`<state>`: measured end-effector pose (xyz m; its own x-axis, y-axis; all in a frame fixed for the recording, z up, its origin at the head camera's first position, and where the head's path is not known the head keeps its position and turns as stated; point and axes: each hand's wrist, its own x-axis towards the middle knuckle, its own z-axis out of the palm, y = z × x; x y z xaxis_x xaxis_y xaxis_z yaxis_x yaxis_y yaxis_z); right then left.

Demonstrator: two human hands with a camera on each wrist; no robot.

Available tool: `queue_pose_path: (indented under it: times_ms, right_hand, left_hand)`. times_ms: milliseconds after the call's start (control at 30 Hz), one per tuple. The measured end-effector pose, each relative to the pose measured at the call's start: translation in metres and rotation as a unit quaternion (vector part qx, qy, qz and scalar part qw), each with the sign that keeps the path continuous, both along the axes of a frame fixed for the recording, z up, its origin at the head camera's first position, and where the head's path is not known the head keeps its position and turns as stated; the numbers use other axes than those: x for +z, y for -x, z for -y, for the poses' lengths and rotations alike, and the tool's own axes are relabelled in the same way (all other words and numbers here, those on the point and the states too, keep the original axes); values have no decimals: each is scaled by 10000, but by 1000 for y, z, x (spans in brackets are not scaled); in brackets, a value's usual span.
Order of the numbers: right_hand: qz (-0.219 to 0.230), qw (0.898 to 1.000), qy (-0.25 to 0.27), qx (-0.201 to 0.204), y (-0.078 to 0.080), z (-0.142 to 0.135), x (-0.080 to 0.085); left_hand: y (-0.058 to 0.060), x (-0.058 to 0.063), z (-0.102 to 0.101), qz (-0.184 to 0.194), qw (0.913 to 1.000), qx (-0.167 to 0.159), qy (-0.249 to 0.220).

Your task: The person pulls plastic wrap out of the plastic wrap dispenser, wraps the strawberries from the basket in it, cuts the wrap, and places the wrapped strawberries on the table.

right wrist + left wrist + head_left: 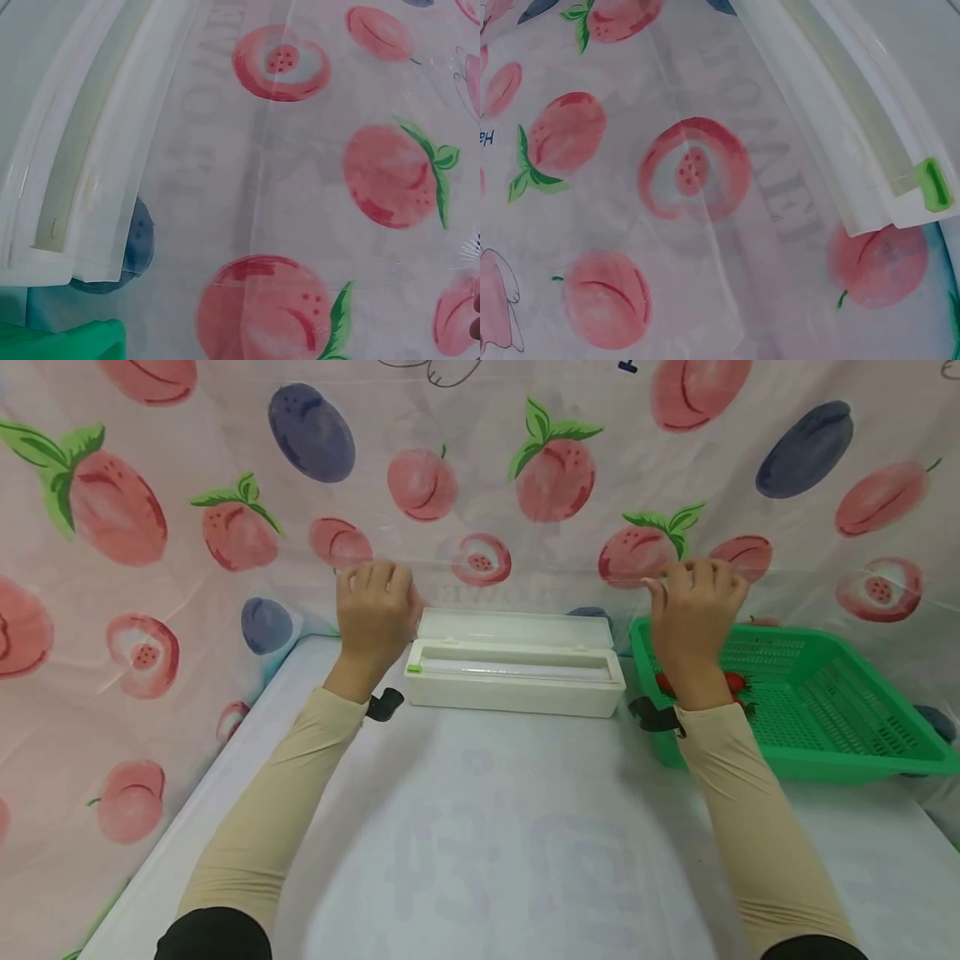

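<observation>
Looking glassy, clear film point(525, 593) stretches near the white box point(517, 697), pinched by the curled left grip point(372, 614) and right grip point(693, 622)

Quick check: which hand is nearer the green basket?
Right. In the head view, the right hand is at the left end of the green basket, partly overlapping it; the left hand is by the white box's left end, across the box from the basket.
</observation>
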<state>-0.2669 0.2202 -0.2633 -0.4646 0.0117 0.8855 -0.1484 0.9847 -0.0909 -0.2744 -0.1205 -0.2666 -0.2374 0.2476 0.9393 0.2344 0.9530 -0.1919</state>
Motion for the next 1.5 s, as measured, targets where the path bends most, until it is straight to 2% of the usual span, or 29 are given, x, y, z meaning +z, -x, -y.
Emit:
queue_pose_path:
  times_ms: [200, 433, 533, 600, 633, 700, 767, 800, 867, 967, 1067, 1300, 1500]
  right_hand:
    - [-156, 9994, 121, 293, -14, 0, 6]
    - [-499, 9963, 32, 692, -32, -1, 11]
    - [-579, 9913, -160, 1175, -42, -5, 9]
    - [-518, 9804, -413, 1858, -51, -11, 8]
    - [-427, 9712, -575, 2272, -56, -15, 7]
    - [-147, 9451, -947, 3123, -65, -23, 5]
    - [305, 9109, -1321, 3898, -74, -32, 2]
    - [529, 8944, -1513, 4176, -78, -35, 0]
    - [890, 8657, -1869, 4557, -85, -38, -7]
    - [1422, 8349, -2324, 4782, -96, -38, -22]
    - [1900, 8130, -2657, 4820, -105, -35, -39]
    - [2790, 7696, -3431, 4606, -110, -18, -85]
    - [3024, 7372, -3946, 4576, -102, -8, -122]
  left_hand:
    - [-9, 4, 3, -14, 9998, -180, -32]
    - [-23, 9, 10, -42, 9988, -493, -6]
    - [-32, 8, 16, 70, 9956, -919, 144]
    - [-40, 6, 22, 235, 9873, -1518, 398]
    - [-45, 5, 26, 344, 9791, -1913, 595]
    - [-54, 1, 31, 685, 9518, -2788, 1078]
    - [-62, -6, 35, 1129, 9142, -3542, 1617]
    - [-67, -11, 36, 1340, 8947, -3814, 1900]
    - [-75, -22, 37, 1652, 8603, -4143, 2470]
    - [-85, -42, 37, 1953, 8218, -4227, 3282]
    - [-91, -60, 39, 2252, 7921, -4126, 3893]
    - [-95, -92, 40, 2899, 7415, -3747, 4751]
    - [-87, -114, 36, 3217, 7086, -3512, 5207]
